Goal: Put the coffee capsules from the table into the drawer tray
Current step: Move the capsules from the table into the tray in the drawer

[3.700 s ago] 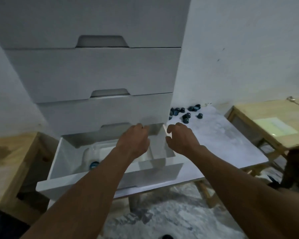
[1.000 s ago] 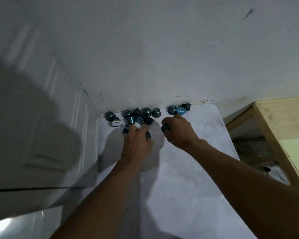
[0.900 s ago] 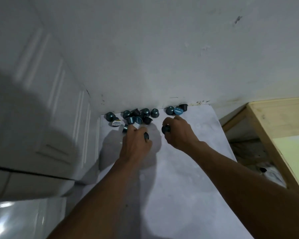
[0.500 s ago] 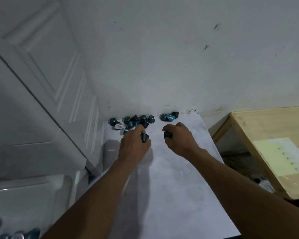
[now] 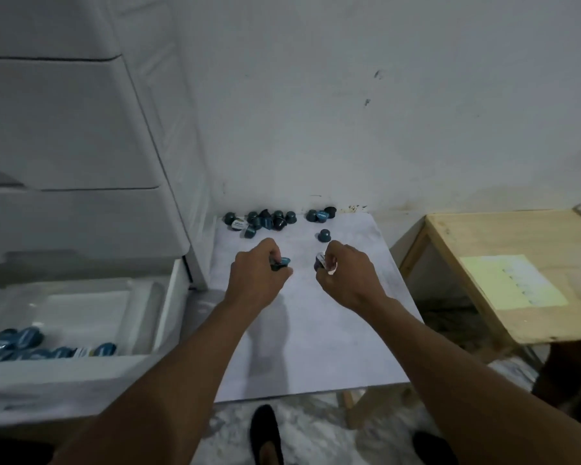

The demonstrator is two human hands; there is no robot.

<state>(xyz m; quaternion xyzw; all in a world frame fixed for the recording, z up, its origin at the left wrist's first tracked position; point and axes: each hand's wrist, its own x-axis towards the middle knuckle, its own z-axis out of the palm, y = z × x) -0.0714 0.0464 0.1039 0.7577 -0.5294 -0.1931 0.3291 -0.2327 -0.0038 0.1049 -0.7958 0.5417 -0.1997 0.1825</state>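
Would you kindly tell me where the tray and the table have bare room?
The drawer tray is bare behind the capsule row at its front edge. The table is bare from the left hand and right hand back to its near edge. Crowded: the capsule cluster along the wall, plus a lone capsule beyond the right hand.

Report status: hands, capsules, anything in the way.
Left hand grips a teal capsule, right hand a second capsule. Capsule cluster by wall. Drawer tray open, unobstructed.
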